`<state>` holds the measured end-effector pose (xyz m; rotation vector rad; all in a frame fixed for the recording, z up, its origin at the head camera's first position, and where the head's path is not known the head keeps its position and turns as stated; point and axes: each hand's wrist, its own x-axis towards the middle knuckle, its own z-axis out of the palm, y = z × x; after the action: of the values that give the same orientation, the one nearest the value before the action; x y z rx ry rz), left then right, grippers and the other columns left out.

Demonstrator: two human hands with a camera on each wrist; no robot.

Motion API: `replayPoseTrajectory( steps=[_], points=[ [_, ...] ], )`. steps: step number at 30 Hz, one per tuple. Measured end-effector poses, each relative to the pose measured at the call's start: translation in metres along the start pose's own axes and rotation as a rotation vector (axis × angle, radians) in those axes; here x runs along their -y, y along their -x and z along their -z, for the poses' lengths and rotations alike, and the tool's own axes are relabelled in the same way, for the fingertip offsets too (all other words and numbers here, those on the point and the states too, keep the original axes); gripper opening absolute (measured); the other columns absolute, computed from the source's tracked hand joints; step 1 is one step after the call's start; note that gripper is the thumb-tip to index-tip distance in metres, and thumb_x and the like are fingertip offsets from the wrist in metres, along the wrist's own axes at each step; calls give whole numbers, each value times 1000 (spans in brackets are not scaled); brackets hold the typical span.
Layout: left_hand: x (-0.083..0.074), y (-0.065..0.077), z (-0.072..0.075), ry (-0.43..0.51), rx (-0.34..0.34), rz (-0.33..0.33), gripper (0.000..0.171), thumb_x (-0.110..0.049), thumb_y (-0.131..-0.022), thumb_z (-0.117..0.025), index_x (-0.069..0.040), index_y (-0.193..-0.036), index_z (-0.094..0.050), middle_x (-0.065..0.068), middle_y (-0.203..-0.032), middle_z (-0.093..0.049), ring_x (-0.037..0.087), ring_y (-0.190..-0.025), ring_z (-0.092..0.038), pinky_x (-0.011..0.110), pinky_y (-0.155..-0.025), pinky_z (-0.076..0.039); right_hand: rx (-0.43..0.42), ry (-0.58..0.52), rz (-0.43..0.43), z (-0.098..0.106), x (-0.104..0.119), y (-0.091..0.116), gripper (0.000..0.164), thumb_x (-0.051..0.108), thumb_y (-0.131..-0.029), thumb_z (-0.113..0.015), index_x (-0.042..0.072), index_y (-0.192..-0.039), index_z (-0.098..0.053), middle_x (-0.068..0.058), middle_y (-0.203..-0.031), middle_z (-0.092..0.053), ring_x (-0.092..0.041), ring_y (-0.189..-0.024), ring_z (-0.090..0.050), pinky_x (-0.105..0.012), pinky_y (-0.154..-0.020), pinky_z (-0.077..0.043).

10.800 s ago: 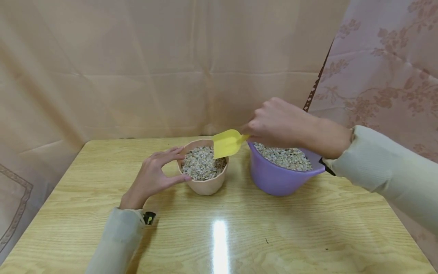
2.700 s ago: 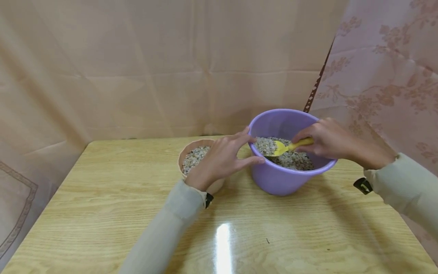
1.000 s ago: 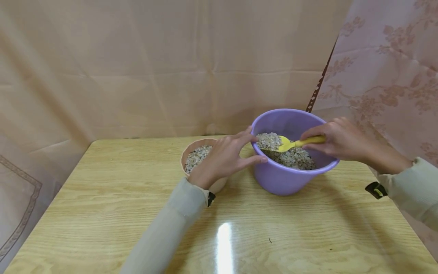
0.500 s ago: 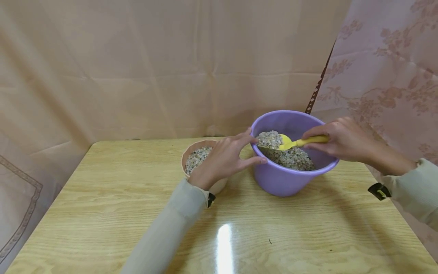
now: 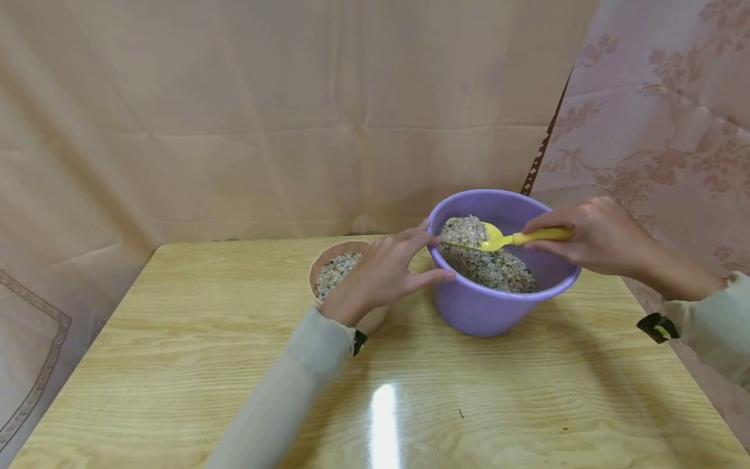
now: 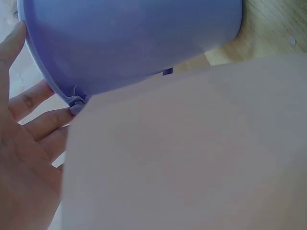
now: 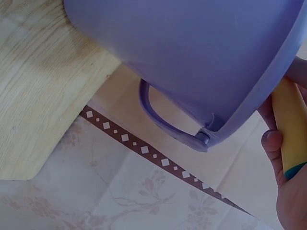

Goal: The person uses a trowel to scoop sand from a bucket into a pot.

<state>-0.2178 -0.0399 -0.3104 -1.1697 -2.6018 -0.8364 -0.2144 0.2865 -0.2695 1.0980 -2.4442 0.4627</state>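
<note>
Nearest, on the wooden table (image 5: 176, 365), the left hand (image 5: 381, 270) reaches across the smaller pot (image 5: 374, 319), partly hiding it. Its fingers and thumb are spread, relaxed, touching the left rim of the purple bucket (image 5: 477, 312) without curling round it; that contact is unchanged over the last second. Within the bucket's mouth, the yellow scoop (image 5: 498, 238) has just risen slightly, and its heap of gravel (image 5: 465, 231) now sits above the remaining grains (image 5: 498, 272). The scooping itself therefore looks finished: 1 full load, seemingly clear of the bed. On the right, the right hand (image 5: 597, 236) grips the scoop's handle, fingers closed about it. Farthest is the beige curtain (image 5: 281, 98).
</note>
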Motion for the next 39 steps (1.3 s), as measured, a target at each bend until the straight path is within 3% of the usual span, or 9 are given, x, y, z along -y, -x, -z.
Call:
replayPoseTrajectory(
  steps=[6, 13, 17, 20, 25, 28, 33, 36, 39],
  points=[
    [-1, -1, 2, -13, 21, 5, 49, -55, -89, -69, -17, -121, -64, 3, -136, -61, 9, -81, -62, 29, -73, -49, -35, -35, 51, 1, -4, -1, 23, 36, -84, -81, 14, -91, -80, 3, -78, -76, 11, -48, -47, -12, -42, -33],
    [-3, -2, 5, -24, 51, 17, 53, -56, -90, -67, -16, -124, -65, 6, -142, -57, 14, -93, -67, 29, -80, -52, -30, -42, 74, 5, -4, -4, 15, 22, -79, -86, 15, -90, -80, 6, -77, -75, 10, -50, -49, -12, -43, -34],
    [-3, -1, 8, -45, 49, 3, 53, -56, -90, -66, -16, -126, -65, 4, -140, -59, 11, -85, -66, 27, -77, -52, -35, -46, 78, 6, -5, -4, 27, 41, -87, -77, 14, -91, -80, 4, -78, -75, 10, -53, -53, -12, -44, -36],
    [-3, 1, 11, -52, 48, 19, 55, -58, -91, -64, -19, -130, -64, 5, -146, -54, 15, -99, -68, 29, -84, -52, -47, -58, 78, 7, -5, -4, 31, 43, -88, -75, 13, -91, -80, 2, -78, -76, 9, -54, -56, -12, -44, -37],
    [-2, 6, 18, -41, 48, 50, 58, -60, -92, -61, -22, -135, -61, 4, -150, -50, 21, -122, -60, 36, -99, -49, -59, -51, 84, 10, -4, -4, 19, 31, -82, -83, 14, -90, -80, 3, -78, -76, 9, -51, -54, -11, -43, -36],
    [-1, 11, 24, -33, 49, 72, 57, -61, -92, -59, -24, -135, -60, 2, -152, -47, 18, -116, -64, 33, -87, -54, -63, -50, 88, 11, -3, -4, 27, 41, -87, -77, 14, -90, -80, 2, -76, -75, 10, -49, -51, -11, -41, -34],
    [4, 19, 35, -19, 52, 136, 56, -65, -91, -57, -29, -134, -61, -1, -154, -43, 2, -79, -67, 27, -53, -50, -74, -49, 97, 12, -2, -6, 55, 62, -92, -56, 13, -89, -80, 1, -75, -75, 10, -47, -49, -11, -40, -32],
    [9, 23, 38, -38, 39, 144, 60, -66, -91, -56, -27, -136, -60, 2, -155, -42, 4, -85, -68, 34, -76, -56, -83, -38, 102, 12, -2, -8, 59, 64, -91, -54, 11, -88, -80, -1, -75, -75, 9, -47, -48, -11, -40, -32],
    [15, 27, 41, -53, 9, 102, 61, -61, -92, -59, -20, -137, -60, 8, -152, -46, 15, -111, -66, 42, -105, -44, -84, -32, 105, 13, -2, -8, 59, 64, -92, -54, 11, -88, -80, -1, -75, -75, 9, -47, -46, -11, -40, -31]
  ],
)
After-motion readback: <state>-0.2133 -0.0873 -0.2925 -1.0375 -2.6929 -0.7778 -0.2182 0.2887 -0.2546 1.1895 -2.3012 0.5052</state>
